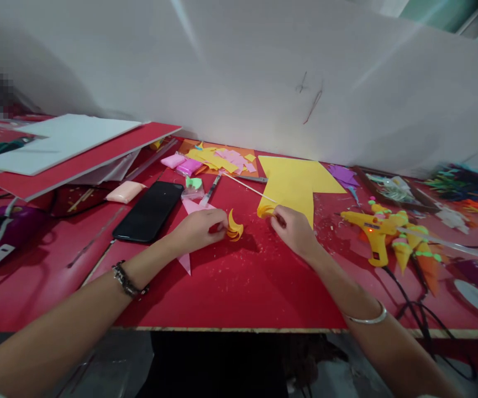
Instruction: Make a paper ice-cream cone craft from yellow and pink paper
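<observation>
My left hand [205, 229] is closed in a pinch on a curled yellow paper piece [235, 228], whose pointed strips curve outward past the fingertips. Opposite it, my right hand [293, 228] pinches a second yellow curled piece [265, 210]. A thin pale stick [247, 186] runs from near this second piece toward the back left; whether it is joined to it I cannot tell. Both hands are just above the red tabletop [239, 293]. A yellow sheet [290, 179] lies behind my right hand, and pink paper [184, 264] lies partly under my left.
A black phone [150, 213] lies left of my left hand. Paper scraps [230, 159] and scissors [249, 178] are behind. To the right sit a yellow glue gun [373, 232], its light lit, and small cone shapes [402, 251]. Boards [68, 143] are stacked at left.
</observation>
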Demonstrator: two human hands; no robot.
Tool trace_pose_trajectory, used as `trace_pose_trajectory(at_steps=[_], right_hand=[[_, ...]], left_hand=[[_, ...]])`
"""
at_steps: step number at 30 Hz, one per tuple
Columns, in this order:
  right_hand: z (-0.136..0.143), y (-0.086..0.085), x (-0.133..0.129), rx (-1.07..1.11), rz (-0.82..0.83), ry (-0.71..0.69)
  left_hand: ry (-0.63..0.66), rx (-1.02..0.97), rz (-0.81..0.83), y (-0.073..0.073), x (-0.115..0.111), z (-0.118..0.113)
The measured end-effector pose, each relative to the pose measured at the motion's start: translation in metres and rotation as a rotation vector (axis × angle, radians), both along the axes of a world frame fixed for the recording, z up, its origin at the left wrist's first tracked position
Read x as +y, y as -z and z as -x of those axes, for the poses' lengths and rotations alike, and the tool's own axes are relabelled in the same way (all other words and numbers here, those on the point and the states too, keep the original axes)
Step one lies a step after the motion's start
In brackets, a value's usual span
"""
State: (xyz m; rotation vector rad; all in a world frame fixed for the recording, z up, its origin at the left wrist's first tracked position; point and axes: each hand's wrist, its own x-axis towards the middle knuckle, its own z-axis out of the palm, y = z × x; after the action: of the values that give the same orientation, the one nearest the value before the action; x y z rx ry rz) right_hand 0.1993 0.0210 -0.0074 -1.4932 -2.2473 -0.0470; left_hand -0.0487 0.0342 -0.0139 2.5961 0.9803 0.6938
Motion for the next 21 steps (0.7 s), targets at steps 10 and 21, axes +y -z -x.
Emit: trace_pose_trajectory(at_steps=[10,21], right_hand=[[0.015,0.005,-0.011,-0.069,0.134,0.019],[0.026,0.006,-0.019,-0.06,0.245,-0.048]], left_hand=[[0.07,-0.04,0.127,0.002,-0.007,-0.009],[0.106,-0.061,0.167,0.002,-0.007,-0.011]])
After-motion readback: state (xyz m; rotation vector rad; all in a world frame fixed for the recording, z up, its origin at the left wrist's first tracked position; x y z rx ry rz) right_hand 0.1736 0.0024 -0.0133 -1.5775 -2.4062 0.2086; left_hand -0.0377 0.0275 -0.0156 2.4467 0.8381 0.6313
